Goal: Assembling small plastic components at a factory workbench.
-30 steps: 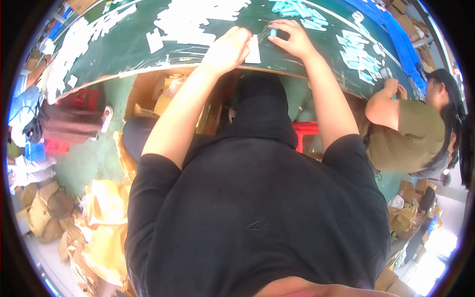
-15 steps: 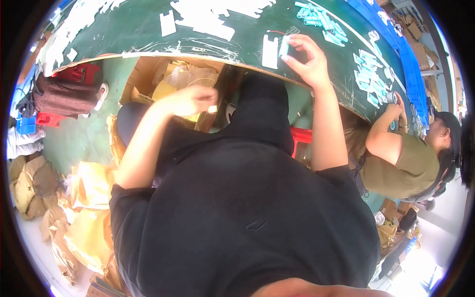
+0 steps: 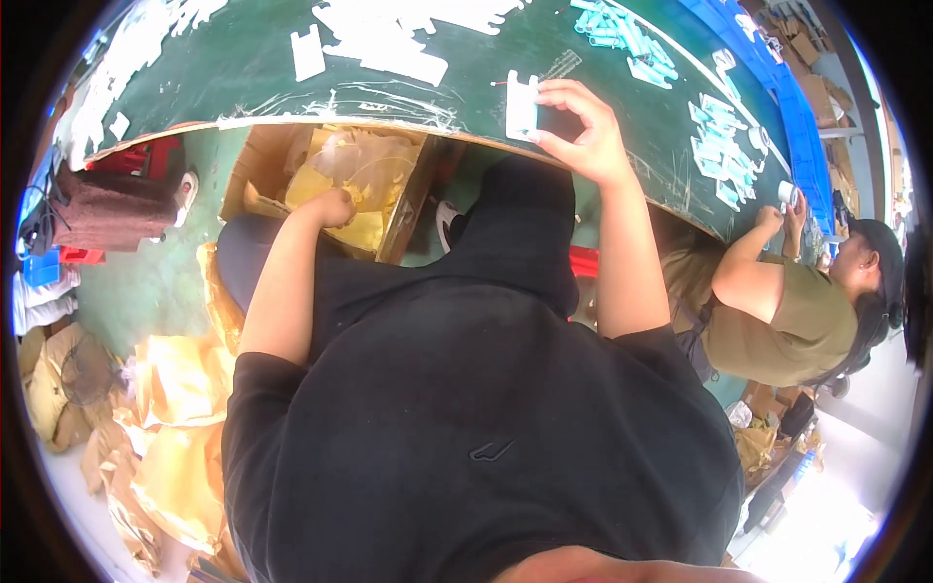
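Observation:
My right hand [image 3: 586,134] is at the table's near edge, thumb and fingers pinching a small teal cylinder [image 3: 533,115] that looks like a battery cell. The cylinder rests against the right side of a notched white card [image 3: 518,109]; a short thin red wire shows at the card's top left. My left hand [image 3: 333,207] is curled closed above an open cardboard box [image 3: 260,160] below the table edge. Its fingertips are turned out of sight, so whatever it may hold is hidden. Yellow and clear scraps [image 3: 364,180] lie inside the box.
On the green tabletop [image 3: 233,73] are white card pieces [image 3: 398,60], a pile of teal cylinders [image 3: 622,34] and another teal-and-white group [image 3: 721,151]. Blue bins [image 3: 792,117] line the far right. A co-worker [image 3: 797,311] sits at my right. Brown paper [image 3: 180,457] lies at lower left.
My right hand has brought the teal cylinder slightly left and down onto the white card. My left hand has drawn back left over the box and curled closed. The co-worker's hands have shifted.

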Action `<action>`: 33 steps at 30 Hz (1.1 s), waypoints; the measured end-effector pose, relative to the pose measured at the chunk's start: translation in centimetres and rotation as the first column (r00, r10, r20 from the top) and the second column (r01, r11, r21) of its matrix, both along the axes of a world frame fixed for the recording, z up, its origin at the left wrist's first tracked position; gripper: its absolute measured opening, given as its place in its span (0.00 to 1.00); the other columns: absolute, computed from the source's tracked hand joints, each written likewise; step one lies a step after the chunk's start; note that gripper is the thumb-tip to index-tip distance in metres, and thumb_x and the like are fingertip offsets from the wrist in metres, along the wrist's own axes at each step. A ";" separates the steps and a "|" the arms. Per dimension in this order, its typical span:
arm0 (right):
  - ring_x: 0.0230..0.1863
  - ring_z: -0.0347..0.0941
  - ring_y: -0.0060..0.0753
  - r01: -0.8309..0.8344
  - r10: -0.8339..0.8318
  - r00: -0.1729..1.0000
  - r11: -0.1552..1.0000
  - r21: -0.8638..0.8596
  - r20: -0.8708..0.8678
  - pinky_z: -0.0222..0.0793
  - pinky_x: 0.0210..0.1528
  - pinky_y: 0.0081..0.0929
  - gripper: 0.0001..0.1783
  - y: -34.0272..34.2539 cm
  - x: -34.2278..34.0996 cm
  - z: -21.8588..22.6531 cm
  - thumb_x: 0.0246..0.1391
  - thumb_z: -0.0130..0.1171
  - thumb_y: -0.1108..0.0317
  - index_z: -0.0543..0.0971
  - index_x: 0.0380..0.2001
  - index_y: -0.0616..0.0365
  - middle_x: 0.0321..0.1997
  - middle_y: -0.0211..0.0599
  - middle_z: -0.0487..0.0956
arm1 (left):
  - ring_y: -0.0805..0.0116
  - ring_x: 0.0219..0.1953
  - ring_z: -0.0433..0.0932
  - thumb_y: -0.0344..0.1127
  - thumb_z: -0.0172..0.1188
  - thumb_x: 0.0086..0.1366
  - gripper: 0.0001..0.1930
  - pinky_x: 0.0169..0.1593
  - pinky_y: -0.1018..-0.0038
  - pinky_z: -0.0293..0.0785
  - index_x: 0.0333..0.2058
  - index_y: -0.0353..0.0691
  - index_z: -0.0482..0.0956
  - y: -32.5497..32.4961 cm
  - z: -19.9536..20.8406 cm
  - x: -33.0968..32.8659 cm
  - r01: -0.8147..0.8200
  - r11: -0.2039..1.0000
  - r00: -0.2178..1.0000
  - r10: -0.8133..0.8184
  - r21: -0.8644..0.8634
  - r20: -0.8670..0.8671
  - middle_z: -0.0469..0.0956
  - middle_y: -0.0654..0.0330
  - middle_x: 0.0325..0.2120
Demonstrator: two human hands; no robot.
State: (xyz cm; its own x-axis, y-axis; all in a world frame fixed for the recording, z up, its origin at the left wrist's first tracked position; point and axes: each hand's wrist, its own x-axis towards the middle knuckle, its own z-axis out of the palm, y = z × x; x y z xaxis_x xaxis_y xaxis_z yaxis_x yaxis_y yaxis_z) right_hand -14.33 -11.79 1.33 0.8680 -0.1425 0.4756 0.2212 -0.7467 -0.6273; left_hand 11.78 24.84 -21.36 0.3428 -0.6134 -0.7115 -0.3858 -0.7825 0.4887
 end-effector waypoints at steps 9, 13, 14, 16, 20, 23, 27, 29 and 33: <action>0.58 0.82 0.40 -0.022 0.022 0.999 1.000 -0.018 0.026 0.76 0.62 0.36 0.24 -0.1 0.0 -0.4 0.45 0.81 0.70 0.87 0.48 0.59 0.57 0.42 0.86 | 0.59 0.35 0.87 0.35 0.55 0.70 0.14 0.42 0.61 0.83 0.46 0.29 0.81 0.0 0.3 0.5 -0.036 0.999 0.999 0.037 0.031 -0.018 0.88 0.49 0.38; 0.59 0.81 0.35 0.015 -0.015 1.000 1.000 0.011 -0.014 0.77 0.61 0.33 0.24 0.2 -0.3 0.1 0.47 0.80 0.72 0.86 0.50 0.60 0.59 0.42 0.85 | 0.59 0.35 0.87 0.35 0.55 0.70 0.14 0.42 0.62 0.83 0.45 0.29 0.81 -0.4 1.9 -0.1 -0.007 0.997 1.000 0.006 0.081 0.016 0.88 0.49 0.37; 0.59 0.81 0.35 0.008 -0.008 1.000 1.000 0.012 -0.013 0.77 0.61 0.33 0.24 0.2 -0.1 0.1 0.47 0.80 0.72 0.86 0.50 0.60 0.59 0.42 0.85 | 0.59 0.36 0.87 0.36 0.56 0.70 0.14 0.42 0.62 0.82 0.45 0.30 0.81 -0.2 1.5 0.1 -0.015 0.998 1.000 0.014 0.063 0.007 0.88 0.49 0.37; 0.58 0.81 0.34 -0.004 0.004 1.000 1.000 0.020 0.005 0.77 0.60 0.33 0.24 0.2 0.1 0.1 0.48 0.79 0.72 0.86 0.50 0.60 0.59 0.42 0.85 | 0.59 0.36 0.87 0.36 0.56 0.70 0.14 0.42 0.62 0.82 0.45 0.31 0.81 0.4 0.7 0.3 -0.026 0.999 1.000 0.027 0.045 -0.002 0.88 0.50 0.37; 0.59 0.81 0.36 -0.002 0.003 1.000 0.999 -0.039 0.016 0.77 0.60 0.34 0.24 -0.1 0.1 -0.2 0.48 0.79 0.72 0.86 0.50 0.60 0.59 0.42 0.85 | 0.60 0.34 0.86 0.35 0.57 0.68 0.11 0.41 0.63 0.81 0.41 0.33 0.81 0.1 0.6 0.3 -0.016 1.000 1.000 0.016 0.013 0.015 0.87 0.52 0.35; 0.59 0.82 0.39 -0.027 0.030 0.999 0.996 -0.082 0.034 0.77 0.61 0.36 0.24 -0.1 0.1 -0.3 0.47 0.80 0.72 0.87 0.50 0.59 0.59 0.42 0.85 | 0.61 0.34 0.85 0.34 0.58 0.68 0.09 0.40 0.63 0.81 0.40 0.34 0.81 0.3 0.4 0.3 -0.014 1.000 0.999 0.015 -0.018 0.038 0.86 0.53 0.34; 0.57 0.82 0.47 -0.010 0.014 0.999 0.993 -0.118 0.037 0.77 0.60 0.39 0.24 0.5 0.1 -0.1 0.42 0.83 0.68 0.86 0.44 0.59 0.56 0.44 0.86 | 0.62 0.33 0.84 0.34 0.58 0.68 0.08 0.40 0.63 0.80 0.39 0.36 0.81 0.6 0.2 0.3 -0.038 0.999 0.998 0.040 -0.028 0.046 0.86 0.54 0.33; 0.56 0.82 0.47 -0.008 0.013 0.999 0.990 -0.140 0.030 0.78 0.60 0.39 0.25 0.9 0.0 0.2 0.41 0.84 0.67 0.86 0.44 0.59 0.55 0.43 0.86 | 0.62 0.33 0.84 0.34 0.57 0.68 0.08 0.40 0.63 0.80 0.39 0.36 0.81 0.7 0.3 0.3 -0.045 0.999 0.998 0.046 -0.024 0.039 0.86 0.54 0.34; 0.54 0.81 0.47 0.028 -0.018 0.999 0.968 -0.248 0.045 0.79 0.58 0.40 0.27 1.1 0.0 0.1 0.38 0.86 0.64 0.86 0.43 0.58 0.56 0.42 0.85 | 0.63 0.33 0.84 0.35 0.57 0.68 0.09 0.39 0.64 0.80 0.40 0.37 0.81 0.5 0.8 0.0 -0.059 0.998 0.998 0.059 -0.014 0.023 0.87 0.54 0.34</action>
State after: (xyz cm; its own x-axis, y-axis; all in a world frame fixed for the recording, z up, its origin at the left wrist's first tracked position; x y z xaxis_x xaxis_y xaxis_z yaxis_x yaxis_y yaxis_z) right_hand -14.33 -10.73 1.47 0.8444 -0.0352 0.5346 0.2243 -0.8830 -0.4124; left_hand 11.81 25.35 -20.58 0.3953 -0.6007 -0.6949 -0.3505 -0.7979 0.4903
